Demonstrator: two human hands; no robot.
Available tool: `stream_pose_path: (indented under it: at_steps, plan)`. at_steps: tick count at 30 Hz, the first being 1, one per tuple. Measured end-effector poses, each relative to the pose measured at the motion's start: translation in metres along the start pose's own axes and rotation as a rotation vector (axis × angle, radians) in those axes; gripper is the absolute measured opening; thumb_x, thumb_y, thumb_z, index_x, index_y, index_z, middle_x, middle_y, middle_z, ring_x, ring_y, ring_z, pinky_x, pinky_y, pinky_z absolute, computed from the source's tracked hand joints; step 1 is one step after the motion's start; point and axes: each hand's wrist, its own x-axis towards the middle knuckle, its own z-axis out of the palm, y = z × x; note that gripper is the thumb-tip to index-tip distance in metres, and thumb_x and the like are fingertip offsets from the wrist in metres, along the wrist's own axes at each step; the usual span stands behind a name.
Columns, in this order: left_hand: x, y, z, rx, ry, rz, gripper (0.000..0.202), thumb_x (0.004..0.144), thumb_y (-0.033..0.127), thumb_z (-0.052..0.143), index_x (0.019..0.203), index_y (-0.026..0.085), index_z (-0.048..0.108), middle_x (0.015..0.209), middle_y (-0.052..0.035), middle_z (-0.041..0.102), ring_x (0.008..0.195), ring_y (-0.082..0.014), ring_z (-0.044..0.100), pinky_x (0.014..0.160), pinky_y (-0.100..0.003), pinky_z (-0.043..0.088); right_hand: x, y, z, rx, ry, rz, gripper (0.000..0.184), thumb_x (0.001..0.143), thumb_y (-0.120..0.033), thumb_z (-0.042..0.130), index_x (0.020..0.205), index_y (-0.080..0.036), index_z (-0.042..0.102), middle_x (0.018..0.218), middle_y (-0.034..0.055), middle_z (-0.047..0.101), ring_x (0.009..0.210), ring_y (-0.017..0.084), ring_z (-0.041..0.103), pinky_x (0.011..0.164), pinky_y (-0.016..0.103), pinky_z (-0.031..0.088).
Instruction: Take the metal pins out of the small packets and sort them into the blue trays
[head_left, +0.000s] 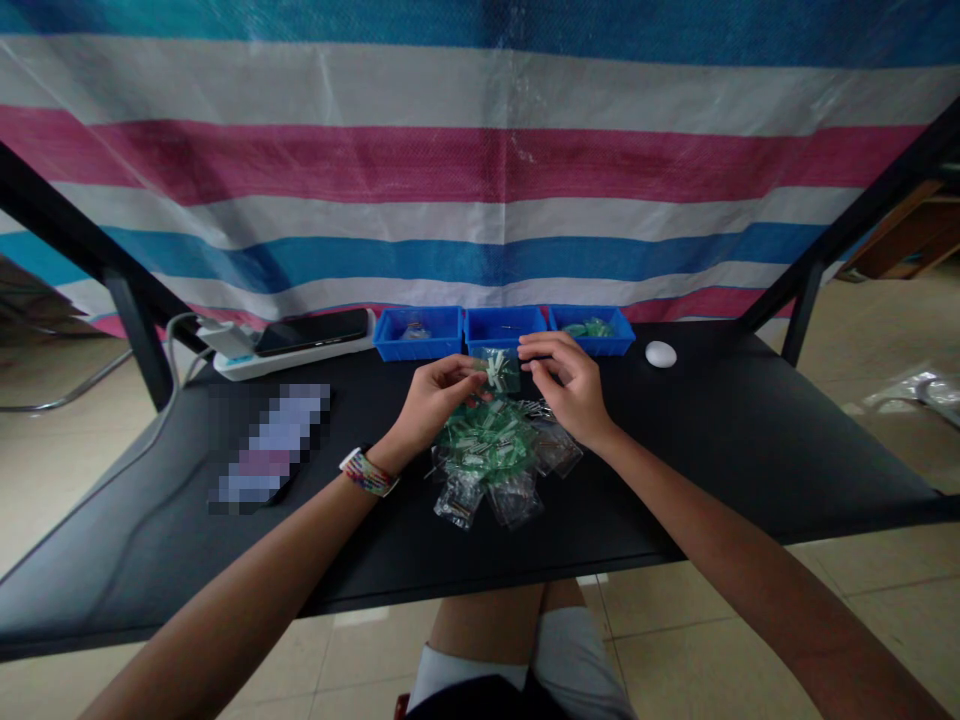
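Note:
Near the middle of the table, my left hand pinches the left edge of a small clear plastic bag with thin white pieces inside. My right hand is at the bag's right edge, its fingers stretched out and thumb apart; whether a fingertip touches the bag is hard to tell. Below both hands lies a pile of green-tinted plastic bags with white and metallic pieces. Around the pile are clear bags with small dark or brownish contents, and loose metallic pieces lie beside my right wrist.
At the back stand a left blue bin, a middle blue bin and a right blue bin, with small items inside. Left are a power strip carrying a dark phone, and a pixelated phone. A white mouse-like object lies right.

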Motion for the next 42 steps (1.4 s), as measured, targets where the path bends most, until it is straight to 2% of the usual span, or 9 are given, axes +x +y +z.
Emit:
stream_pose_path:
  at_steps: [5, 10, 15, 21, 26, 31, 34, 37, 42]
  plan:
    - [0.000, 0.000, 0.000, 0.042, 0.000, 0.042, 0.028, 0.085, 0.041, 0.083, 0.094, 0.016, 0.074, 0.078, -0.0044, 0.077, 0.070, -0.0190, 0.075, 0.060, -0.026, 0.054, 0.003, 0.007, 0.002, 0.310, -0.113, 0.297, 0.054, 0.083, -0.049, 0.086, 0.129, -0.029, 0.067, 0.118, 0.0068, 0.076, 0.092, 0.022, 0.074, 0.082, 0.041, 0.068]
    - [-0.002, 0.001, 0.002, 0.040, -0.032, 0.039, 0.029, 0.084, 0.042, 0.083, 0.095, 0.016, 0.075, 0.083, -0.0046, 0.077, 0.072, -0.0190, 0.075, 0.062, -0.027, 0.057, 0.001, 0.012, 0.009, 0.335, -0.173, 0.359, 0.040, 0.078, -0.052, 0.089, 0.103, -0.024, 0.076, 0.101, 0.0055, 0.079, 0.096, 0.026, 0.076, 0.084, 0.047, 0.070]
    - [-0.002, 0.004, 0.002, 0.013, -0.005, 0.043, 0.030, 0.089, 0.042, 0.078, 0.101, 0.015, 0.073, 0.093, -0.0061, 0.075, 0.070, -0.0168, 0.074, 0.059, -0.026, 0.056, 0.012, 0.016, -0.008, 0.204, 0.046, 0.204, 0.030, 0.086, -0.049, 0.084, 0.100, -0.024, 0.078, 0.095, 0.0044, 0.079, 0.090, 0.025, 0.078, 0.085, 0.049, 0.070]
    - [-0.001, 0.003, -0.003, -0.002, -0.003, 0.053, 0.025, 0.092, 0.040, 0.072, 0.097, 0.015, 0.072, 0.090, -0.0052, 0.072, 0.067, -0.0145, 0.071, 0.058, -0.025, 0.053, 0.038, 0.036, -0.073, -0.446, 0.428, -0.150, 0.027, 0.102, -0.041, 0.061, 0.115, -0.025, 0.079, 0.123, 0.0105, 0.079, 0.116, 0.030, 0.075, 0.105, 0.050, 0.061]
    - [-0.002, 0.002, -0.002, 0.002, -0.020, 0.045, 0.025, 0.091, 0.040, 0.072, 0.095, 0.015, 0.072, 0.089, -0.0055, 0.072, 0.066, -0.0151, 0.070, 0.058, -0.025, 0.053, 0.043, 0.054, -0.093, -0.659, 0.161, -0.061, 0.024, 0.093, -0.029, 0.064, 0.108, -0.020, 0.081, 0.103, 0.0108, 0.084, 0.105, 0.032, 0.079, 0.106, 0.053, 0.057]
    - [-0.003, 0.003, -0.001, 0.040, -0.063, 0.068, 0.024, 0.091, 0.038, 0.070, 0.092, 0.014, 0.071, 0.084, -0.0047, 0.071, 0.066, -0.0145, 0.068, 0.058, -0.025, 0.052, 0.040, 0.041, -0.090, -0.507, 0.235, -0.038, 0.022, 0.092, -0.027, 0.061, 0.102, -0.019, 0.079, 0.089, 0.0070, 0.082, 0.088, 0.025, 0.079, 0.089, 0.040, 0.060]
    - [-0.003, 0.002, -0.002, 0.071, -0.081, 0.083, 0.024, 0.091, 0.038, 0.069, 0.092, 0.014, 0.071, 0.083, -0.0044, 0.070, 0.066, -0.0145, 0.068, 0.058, -0.025, 0.051, 0.034, 0.031, -0.091, -0.424, -0.099, 0.095, 0.019, 0.088, -0.031, 0.069, 0.096, -0.018, 0.080, 0.079, 0.0046, 0.077, 0.071, 0.020, 0.072, 0.068, 0.031, 0.055]
    - [-0.002, 0.001, -0.003, 0.094, -0.088, 0.087, 0.023, 0.091, 0.037, 0.068, 0.093, 0.014, 0.071, 0.084, -0.0042, 0.069, 0.066, -0.0149, 0.068, 0.058, -0.025, 0.050, 0.029, 0.028, -0.089, -0.449, -0.495, 0.182, 0.012, 0.082, -0.027, 0.073, 0.085, -0.018, 0.081, 0.078, 0.0042, 0.074, 0.066, 0.016, 0.063, 0.062, 0.028, 0.048]
    - [-0.001, -0.001, -0.004, 0.118, -0.093, 0.087, 0.024, 0.092, 0.038, 0.067, 0.093, 0.014, 0.071, 0.085, -0.0041, 0.069, 0.067, -0.0149, 0.068, 0.059, -0.025, 0.050, 0.024, 0.031, -0.078, -0.502, -0.662, 0.188, 0.010, 0.079, -0.018, 0.075, 0.085, -0.018, 0.082, 0.087, 0.0040, 0.072, 0.064, 0.012, 0.055, 0.063, 0.027, 0.043]
